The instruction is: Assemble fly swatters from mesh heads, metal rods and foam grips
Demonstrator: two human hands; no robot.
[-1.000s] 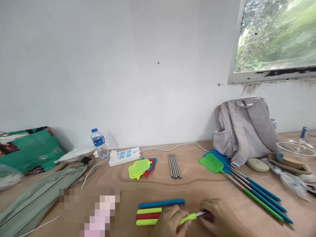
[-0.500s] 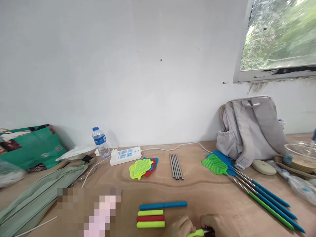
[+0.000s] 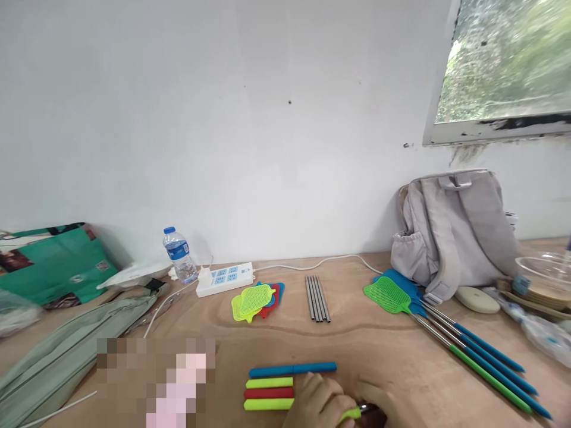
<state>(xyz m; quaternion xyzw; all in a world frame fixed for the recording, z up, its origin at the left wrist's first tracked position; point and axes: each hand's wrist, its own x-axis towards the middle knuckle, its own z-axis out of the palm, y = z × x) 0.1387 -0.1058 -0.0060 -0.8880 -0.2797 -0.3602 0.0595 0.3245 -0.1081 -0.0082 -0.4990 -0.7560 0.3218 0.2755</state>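
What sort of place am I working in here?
Probably an informal workspace in a plain room: metal rods and mesh swatter heads lie grouped on a wooden table, which also holds a backpack.

We've got our left hand wrapped round a lime handle, our right hand kinda blurry at its metal rod. Further up the worktop: loose swatter heads, steel tubes, assembled fly swatters by a grey backpack.
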